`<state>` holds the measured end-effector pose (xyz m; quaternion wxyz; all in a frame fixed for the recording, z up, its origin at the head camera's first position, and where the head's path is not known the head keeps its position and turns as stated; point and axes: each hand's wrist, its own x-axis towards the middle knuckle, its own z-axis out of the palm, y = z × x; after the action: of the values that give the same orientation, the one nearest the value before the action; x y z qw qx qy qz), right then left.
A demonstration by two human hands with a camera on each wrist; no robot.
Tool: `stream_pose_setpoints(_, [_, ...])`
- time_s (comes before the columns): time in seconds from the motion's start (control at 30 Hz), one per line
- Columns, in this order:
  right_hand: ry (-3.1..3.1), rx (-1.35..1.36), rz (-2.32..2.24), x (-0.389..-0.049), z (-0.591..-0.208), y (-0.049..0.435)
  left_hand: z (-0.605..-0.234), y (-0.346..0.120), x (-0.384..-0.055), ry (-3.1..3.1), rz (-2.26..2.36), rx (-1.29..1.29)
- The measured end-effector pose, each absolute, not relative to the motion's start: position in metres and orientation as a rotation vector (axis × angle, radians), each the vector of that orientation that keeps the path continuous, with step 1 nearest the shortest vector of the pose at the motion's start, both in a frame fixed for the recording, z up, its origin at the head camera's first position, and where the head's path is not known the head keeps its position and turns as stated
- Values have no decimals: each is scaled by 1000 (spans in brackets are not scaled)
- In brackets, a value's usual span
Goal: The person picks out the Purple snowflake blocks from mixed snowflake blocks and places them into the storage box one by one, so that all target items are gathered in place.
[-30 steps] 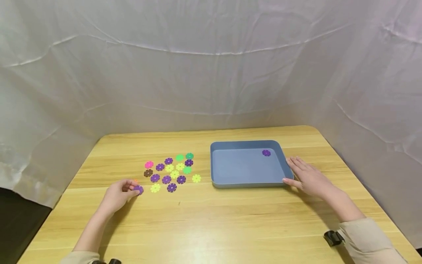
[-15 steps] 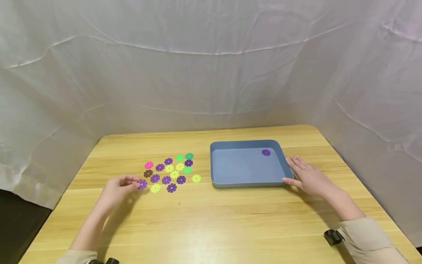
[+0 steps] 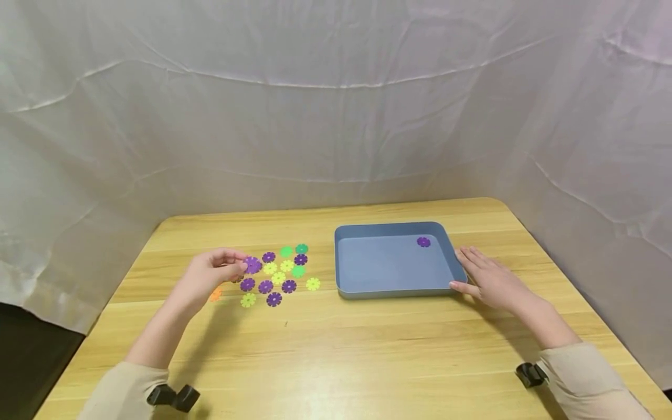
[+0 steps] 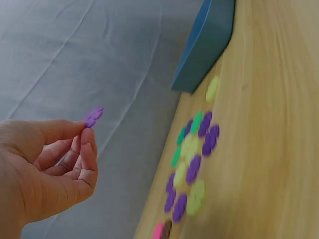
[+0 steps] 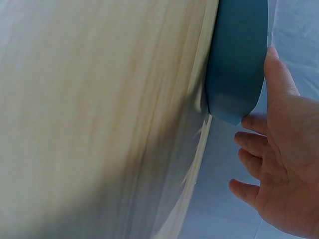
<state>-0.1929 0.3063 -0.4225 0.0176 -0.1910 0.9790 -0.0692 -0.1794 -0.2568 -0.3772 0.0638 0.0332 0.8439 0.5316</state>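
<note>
Between thumb and fingertips, my left hand (image 3: 212,277) pinches a purple flower-shaped disc (image 3: 253,265), raised above the table. The left wrist view shows this purple disc (image 4: 93,117) clear of the tabletop. Several loose discs lie below and beside it, among them a yellow disc (image 3: 248,300), a green disc (image 3: 298,271) and an orange disc (image 3: 216,294). My right hand (image 3: 490,283) rests against the right side of a blue-grey tray (image 3: 401,294), its fingers extended. Inside the tray, near the back right corner, lies one purple disc (image 3: 423,242).
Everything stands on a wooden table (image 3: 336,356). A pale cloth (image 3: 336,116) hangs behind the table and along its sides. A lone yellow disc (image 3: 312,284) lies between the group and the tray.
My left hand has lifted the purple disc off the table and carried it right and away from me, over the group. The orange disc has come into fuller view. My right hand stays at the tray.
</note>
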Motion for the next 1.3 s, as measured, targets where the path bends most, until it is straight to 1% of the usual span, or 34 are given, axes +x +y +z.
stream_pose_setpoints(0.23, [3046,-604,-197,-195,-425,305,-364,-221,-199,2466,1672,109])
stream_pose_setpoints(0.63, [3053,-600,-216,-196,-424,302,-359,-151,-230,2165,1890,208])
stream_pose_setpoints(0.83, [3064,-632,-204,-197,-422,301,-367,-123,-245,2014,1977,180])
stream_pose_setpoints(1.03, [3078,-687,-189,-198,-421,301,-378,-93,-260,1834,2087,67])
stream_pose_setpoints(1.3, [3051,-673,-219,-197,-424,302,-392,-49,-273,1698,2123,-8])
